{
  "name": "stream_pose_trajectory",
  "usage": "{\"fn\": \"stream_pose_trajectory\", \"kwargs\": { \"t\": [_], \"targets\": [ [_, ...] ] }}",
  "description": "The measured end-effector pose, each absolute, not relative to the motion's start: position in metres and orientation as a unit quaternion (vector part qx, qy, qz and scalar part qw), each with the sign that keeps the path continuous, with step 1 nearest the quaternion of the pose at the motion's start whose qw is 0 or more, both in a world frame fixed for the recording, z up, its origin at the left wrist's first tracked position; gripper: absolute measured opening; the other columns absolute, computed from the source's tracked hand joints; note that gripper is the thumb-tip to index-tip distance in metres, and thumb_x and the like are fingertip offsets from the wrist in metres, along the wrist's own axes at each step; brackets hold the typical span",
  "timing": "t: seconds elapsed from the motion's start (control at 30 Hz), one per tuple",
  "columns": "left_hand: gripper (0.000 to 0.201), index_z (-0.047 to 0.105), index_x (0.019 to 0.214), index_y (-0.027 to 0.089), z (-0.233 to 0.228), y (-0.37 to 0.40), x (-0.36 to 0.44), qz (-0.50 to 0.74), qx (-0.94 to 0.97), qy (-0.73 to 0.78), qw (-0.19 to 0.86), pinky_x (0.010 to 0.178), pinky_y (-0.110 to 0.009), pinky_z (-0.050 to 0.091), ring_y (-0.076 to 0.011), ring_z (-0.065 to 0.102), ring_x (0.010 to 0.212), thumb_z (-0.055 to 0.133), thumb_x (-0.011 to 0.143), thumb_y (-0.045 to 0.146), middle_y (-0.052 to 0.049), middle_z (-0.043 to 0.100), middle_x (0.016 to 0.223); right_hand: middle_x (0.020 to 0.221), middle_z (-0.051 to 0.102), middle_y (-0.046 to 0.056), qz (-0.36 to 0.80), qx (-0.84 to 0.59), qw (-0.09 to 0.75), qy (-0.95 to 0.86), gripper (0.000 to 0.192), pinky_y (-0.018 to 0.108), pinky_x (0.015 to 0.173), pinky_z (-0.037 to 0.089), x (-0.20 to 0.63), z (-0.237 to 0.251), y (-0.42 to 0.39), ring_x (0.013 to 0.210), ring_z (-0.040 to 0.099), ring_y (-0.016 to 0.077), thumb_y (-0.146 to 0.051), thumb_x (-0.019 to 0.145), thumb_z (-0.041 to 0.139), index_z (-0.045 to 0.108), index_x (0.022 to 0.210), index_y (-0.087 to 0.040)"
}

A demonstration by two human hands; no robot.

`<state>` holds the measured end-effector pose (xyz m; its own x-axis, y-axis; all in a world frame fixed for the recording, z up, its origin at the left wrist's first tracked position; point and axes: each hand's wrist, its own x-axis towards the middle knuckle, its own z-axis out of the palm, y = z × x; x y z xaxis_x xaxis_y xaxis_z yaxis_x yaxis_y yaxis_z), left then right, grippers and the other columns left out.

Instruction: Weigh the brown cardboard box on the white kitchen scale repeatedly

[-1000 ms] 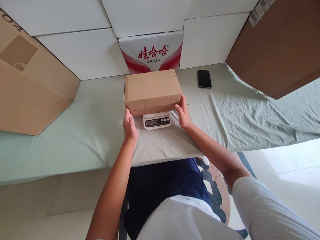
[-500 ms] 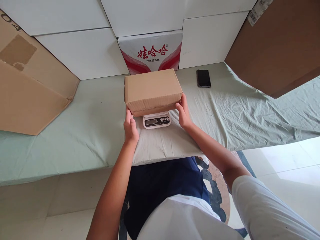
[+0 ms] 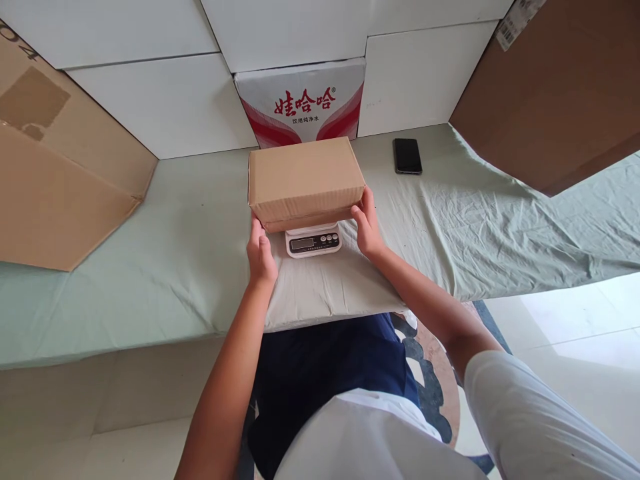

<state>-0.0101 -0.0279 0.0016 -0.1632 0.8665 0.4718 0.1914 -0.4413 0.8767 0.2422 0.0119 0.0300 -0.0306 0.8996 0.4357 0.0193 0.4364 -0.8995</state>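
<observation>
A brown cardboard box (image 3: 306, 175) sits over a small white digital scale (image 3: 314, 241); the box hides the scale's platform, while its display and round buttons show in front. I cannot tell how much of the box's weight rests on the scale. My left hand (image 3: 261, 255) grips the box's lower left front corner, with most fingers hidden behind it. At the lower right corner, my right hand (image 3: 367, 223) holds the box, thumb on the front face and fingers round the side.
A black smartphone (image 3: 407, 156) lies on the pale green cloth (image 3: 200, 267). Behind stands a white and red carton (image 3: 305, 100) among white boxes (image 3: 165, 100). Large cardboard boxes flank the table at left (image 3: 75, 180) and right (image 3: 565, 100).
</observation>
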Motion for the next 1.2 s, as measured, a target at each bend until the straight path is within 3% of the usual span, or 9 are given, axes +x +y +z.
{"fn": "stream_pose_trajectory", "kwargs": {
  "t": [0.37,0.6,0.87,1.2],
  "targets": [
    [0.090,0.036,0.163,0.024,0.007,-0.030,-0.007,0.619,0.569,0.456,0.292,0.132,-0.040,0.027,-0.0289,0.030,0.162,0.036,0.092,0.080,-0.011,0.036,0.172,0.159,0.050,0.007,0.379,-0.385,0.588,-0.602,0.075,0.055,0.131,0.034,0.241,0.031,0.009,0.152,0.044,0.0305,-0.077,0.089,0.046,0.037,0.150,-0.034],
    [0.085,0.032,0.164,0.024,0.000,-0.025,-0.012,0.665,0.509,0.455,0.302,0.134,-0.041,0.023,-0.0247,0.026,0.163,0.037,0.096,0.074,-0.009,0.026,0.176,0.173,0.031,0.003,0.394,-0.376,0.607,-0.579,0.083,0.060,0.135,0.025,0.240,0.034,0.006,0.160,0.033,0.0328,-0.079,0.088,0.046,0.027,0.157,-0.037],
    [0.083,0.029,0.165,0.026,-0.007,-0.016,-0.020,0.668,0.468,0.478,0.327,0.134,-0.046,0.021,-0.0236,0.026,0.163,0.025,0.098,0.075,-0.010,0.022,0.177,0.174,0.026,-0.001,0.386,-0.401,0.620,-0.553,0.078,0.060,0.135,0.024,0.245,0.027,0.013,0.163,0.028,0.0321,-0.081,0.088,0.043,0.028,0.155,-0.043],
    [0.084,0.030,0.164,0.028,-0.010,-0.012,-0.023,0.678,0.464,0.470,0.323,0.134,-0.045,0.022,-0.0236,0.026,0.163,0.022,0.097,0.077,-0.010,0.023,0.177,0.170,0.032,0.003,0.407,-0.421,0.636,-0.503,0.070,0.061,0.128,0.033,0.256,0.009,0.037,0.157,0.040,0.0295,-0.074,0.092,0.035,0.028,0.154,-0.041]
  ]
}}
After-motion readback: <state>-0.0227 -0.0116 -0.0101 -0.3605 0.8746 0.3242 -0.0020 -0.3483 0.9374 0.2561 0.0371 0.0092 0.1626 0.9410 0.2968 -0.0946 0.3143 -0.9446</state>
